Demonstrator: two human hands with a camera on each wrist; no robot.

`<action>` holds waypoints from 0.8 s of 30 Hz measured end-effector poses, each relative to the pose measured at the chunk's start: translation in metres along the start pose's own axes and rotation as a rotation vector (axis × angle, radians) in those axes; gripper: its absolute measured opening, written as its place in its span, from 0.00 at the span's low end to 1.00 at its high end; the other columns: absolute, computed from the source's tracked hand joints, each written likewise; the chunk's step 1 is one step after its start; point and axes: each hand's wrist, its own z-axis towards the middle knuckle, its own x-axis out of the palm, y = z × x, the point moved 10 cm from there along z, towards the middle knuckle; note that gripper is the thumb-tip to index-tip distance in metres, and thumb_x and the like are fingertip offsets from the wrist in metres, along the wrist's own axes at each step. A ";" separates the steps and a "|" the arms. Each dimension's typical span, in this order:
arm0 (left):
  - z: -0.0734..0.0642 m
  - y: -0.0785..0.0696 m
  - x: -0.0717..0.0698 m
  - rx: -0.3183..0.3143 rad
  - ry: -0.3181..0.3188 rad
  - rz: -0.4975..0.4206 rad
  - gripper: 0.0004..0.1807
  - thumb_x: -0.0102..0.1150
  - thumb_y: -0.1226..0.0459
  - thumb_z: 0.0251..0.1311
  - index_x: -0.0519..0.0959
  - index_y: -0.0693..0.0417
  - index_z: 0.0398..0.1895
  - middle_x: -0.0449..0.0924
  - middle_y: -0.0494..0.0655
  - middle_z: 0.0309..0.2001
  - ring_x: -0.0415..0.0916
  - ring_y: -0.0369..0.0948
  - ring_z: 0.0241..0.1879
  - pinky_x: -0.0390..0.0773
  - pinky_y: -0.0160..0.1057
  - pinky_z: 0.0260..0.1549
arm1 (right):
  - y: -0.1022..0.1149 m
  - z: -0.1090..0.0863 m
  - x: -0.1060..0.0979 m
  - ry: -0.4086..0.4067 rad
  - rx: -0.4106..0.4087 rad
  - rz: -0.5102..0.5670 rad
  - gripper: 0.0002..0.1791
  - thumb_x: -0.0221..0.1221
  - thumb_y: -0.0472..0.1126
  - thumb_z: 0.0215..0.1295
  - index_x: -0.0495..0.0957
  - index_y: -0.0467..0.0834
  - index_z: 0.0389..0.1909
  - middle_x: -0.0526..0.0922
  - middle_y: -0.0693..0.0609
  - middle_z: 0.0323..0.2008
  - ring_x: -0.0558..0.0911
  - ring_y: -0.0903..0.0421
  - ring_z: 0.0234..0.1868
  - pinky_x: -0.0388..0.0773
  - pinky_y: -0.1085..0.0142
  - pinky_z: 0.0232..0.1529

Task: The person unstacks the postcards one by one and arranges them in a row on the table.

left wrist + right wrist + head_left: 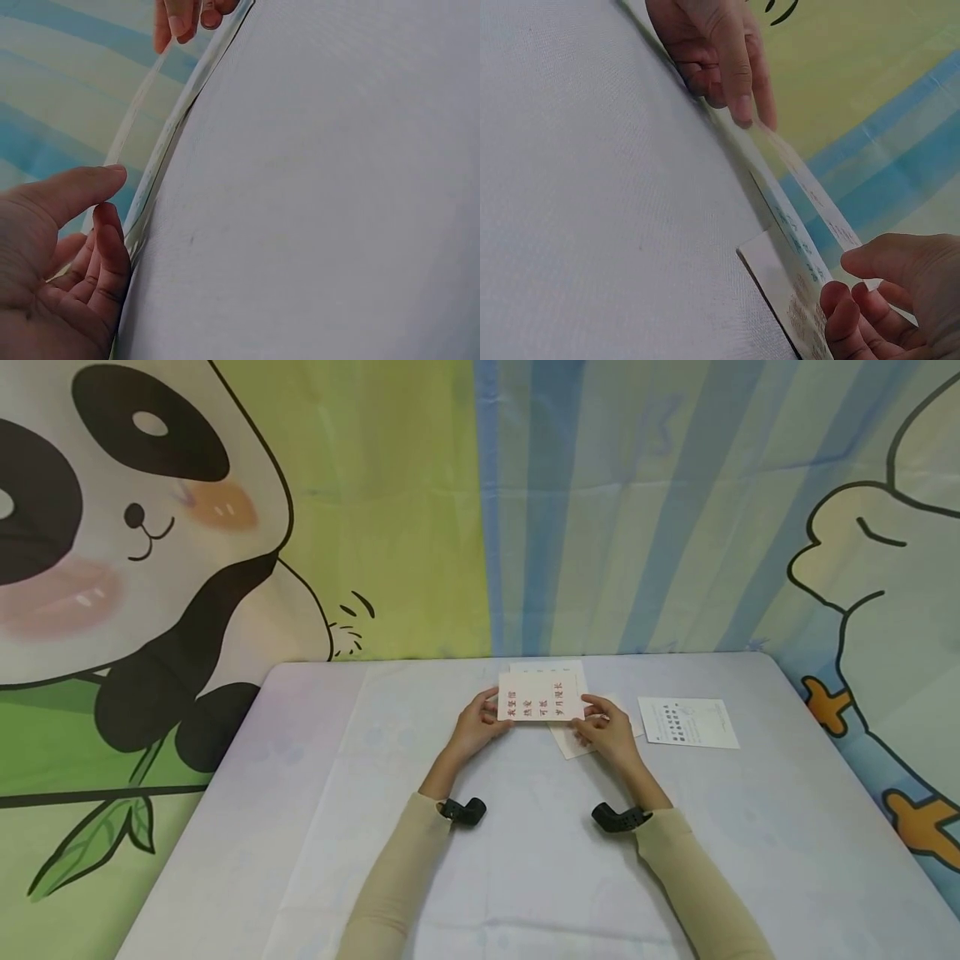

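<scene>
Both hands hold up a white card (540, 697) printed with red Chinese characters, raised over the table. My left hand (477, 725) pinches its left edge between thumb and fingers. At the opposite edge, my right hand (609, 732) pinches it the same way. From the right wrist view the card (814, 191) shows almost edge-on between the right hand (900, 292) and the left hand (724, 56). Beneath it lie a card (570, 667) at the back and a tilted card (566, 742), both partly covered. The left wrist view shows the card (133, 112) as a thin strip.
Another white card (690, 723) with dark printing lies flat to the right of the hands. All this is on a table with a pale cloth (540, 877). A cartoon-printed curtain (405, 510) hangs behind the table's far edge.
</scene>
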 end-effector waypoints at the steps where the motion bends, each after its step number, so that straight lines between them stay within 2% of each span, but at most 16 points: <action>1: -0.001 0.000 -0.001 0.001 -0.008 0.010 0.38 0.69 0.71 0.54 0.64 0.63 0.69 0.74 0.58 0.46 0.75 0.36 0.33 0.74 0.29 0.29 | 0.000 -0.001 0.001 -0.002 -0.005 0.004 0.30 0.60 0.27 0.63 0.65 0.30 0.66 0.71 0.35 0.46 0.78 0.61 0.28 0.77 0.72 0.26; 4: -0.003 0.002 -0.005 -0.011 -0.043 0.039 0.37 0.70 0.71 0.53 0.68 0.63 0.67 0.74 0.58 0.47 0.76 0.40 0.36 0.75 0.30 0.33 | 0.000 -0.001 0.003 -0.011 -0.013 0.016 0.30 0.61 0.26 0.62 0.65 0.30 0.65 0.70 0.37 0.45 0.77 0.61 0.27 0.77 0.71 0.26; 5: 0.000 0.008 -0.006 -0.012 -0.058 0.045 0.36 0.71 0.70 0.52 0.69 0.62 0.66 0.75 0.56 0.46 0.75 0.39 0.36 0.75 0.30 0.32 | -0.004 0.000 0.004 -0.016 -0.021 0.018 0.30 0.61 0.26 0.62 0.66 0.31 0.65 0.70 0.38 0.44 0.76 0.63 0.26 0.76 0.72 0.25; 7: -0.002 0.008 -0.008 -0.011 -0.076 0.063 0.34 0.72 0.69 0.52 0.71 0.63 0.64 0.75 0.55 0.45 0.75 0.39 0.36 0.74 0.30 0.33 | -0.005 0.000 0.005 -0.024 -0.032 0.006 0.29 0.61 0.26 0.62 0.66 0.31 0.65 0.70 0.40 0.43 0.75 0.65 0.25 0.75 0.73 0.25; 13: -0.007 0.007 -0.012 -0.013 -0.072 0.076 0.34 0.72 0.70 0.51 0.71 0.66 0.64 0.76 0.54 0.43 0.73 0.38 0.34 0.72 0.29 0.32 | -0.003 -0.002 0.008 -0.028 -0.036 0.019 0.29 0.61 0.26 0.61 0.67 0.30 0.64 0.69 0.39 0.43 0.75 0.67 0.25 0.74 0.74 0.24; 19: -0.012 0.003 -0.017 0.011 -0.073 0.086 0.34 0.71 0.70 0.51 0.71 0.68 0.63 0.76 0.55 0.42 0.73 0.39 0.35 0.72 0.29 0.33 | 0.002 -0.005 0.013 -0.014 -0.048 0.008 0.29 0.61 0.26 0.61 0.67 0.28 0.64 0.70 0.35 0.45 0.74 0.67 0.26 0.74 0.74 0.24; 24: -0.015 0.003 -0.021 0.027 -0.060 0.112 0.34 0.71 0.71 0.52 0.70 0.69 0.63 0.76 0.57 0.41 0.73 0.40 0.35 0.72 0.30 0.33 | 0.002 -0.007 0.018 0.007 -0.040 0.014 0.28 0.59 0.26 0.62 0.67 0.28 0.63 0.71 0.36 0.43 0.75 0.68 0.25 0.75 0.74 0.23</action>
